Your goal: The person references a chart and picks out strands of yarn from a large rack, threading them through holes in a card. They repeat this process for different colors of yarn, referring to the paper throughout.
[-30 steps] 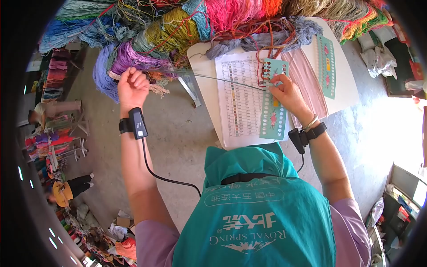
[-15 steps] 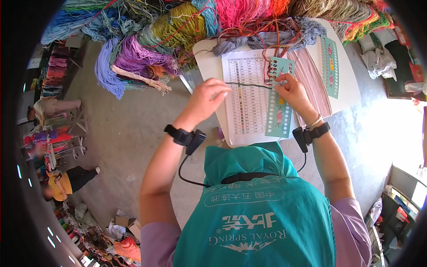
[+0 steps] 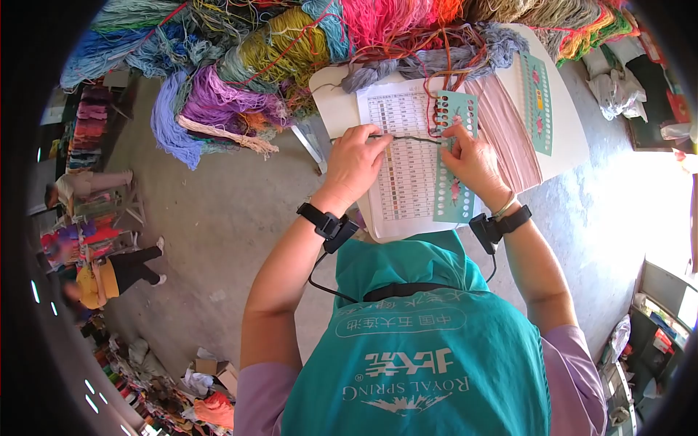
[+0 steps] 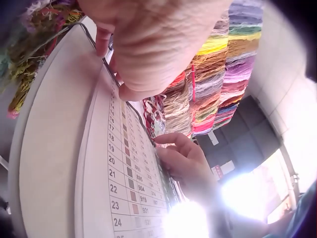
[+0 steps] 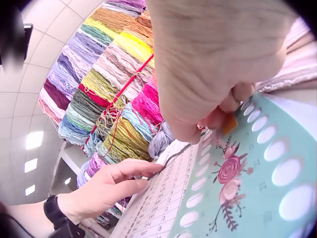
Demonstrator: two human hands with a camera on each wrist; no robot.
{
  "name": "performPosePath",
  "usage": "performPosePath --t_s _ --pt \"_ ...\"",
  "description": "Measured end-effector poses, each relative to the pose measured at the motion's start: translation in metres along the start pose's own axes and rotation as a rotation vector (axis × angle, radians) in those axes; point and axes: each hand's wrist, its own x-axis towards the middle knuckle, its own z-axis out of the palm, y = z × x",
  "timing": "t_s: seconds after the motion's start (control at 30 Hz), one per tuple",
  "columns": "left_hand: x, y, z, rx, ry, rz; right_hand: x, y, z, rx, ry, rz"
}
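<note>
A dark green thread (image 3: 414,138) runs nearly straight between the two hands, across a printed number chart (image 3: 407,178). The left hand (image 3: 354,163) pinches it over the chart's left side. In the right wrist view, the thread (image 5: 176,154) leads from the left fingertips (image 5: 157,167) toward the card. At the edge of a teal card (image 3: 456,202) with punched holes and a flower print, the right hand (image 3: 474,163) pinches the thread's other end. Its palm hides the fingertips in the right wrist view. Red-brown threads (image 3: 440,112) hang in the card's upper left holes.
Big bundles of coloured yarn (image 3: 283,43) lie along the far edge of the white table (image 3: 567,138). A grey-blue skein (image 3: 407,67) lies above the chart. Pale pink threads (image 3: 502,127) separate the card from a second teal card (image 3: 540,109). People stand at left.
The left hand has come from the purple yarn at far left to the chart, shortening the thread span. The right hand stays at the card, its fingers shifting slightly.
</note>
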Motion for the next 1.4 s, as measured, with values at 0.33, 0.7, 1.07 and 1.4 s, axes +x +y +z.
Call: performPosePath --t_s 0.33,0.7,1.07,1.4 --pt "0.005 -0.002 0.004 -0.072 0.008 0.067 -0.008 -0.014 -0.01 -0.121 -0.007 0.059" --pt "0.009 0.006 0.004 0.0 -0.013 0.067 -0.011 -0.016 -0.005 -0.139 0.059 0.087" --pt "0.001 0.002 -0.002 0.04 -0.067 0.06 -0.013 -0.023 -0.014 -0.305 0.222 0.081" --pt "-0.003 0.001 -0.004 0.071 -0.109 0.051 -0.002 -0.007 -0.005 -0.366 0.309 0.098"
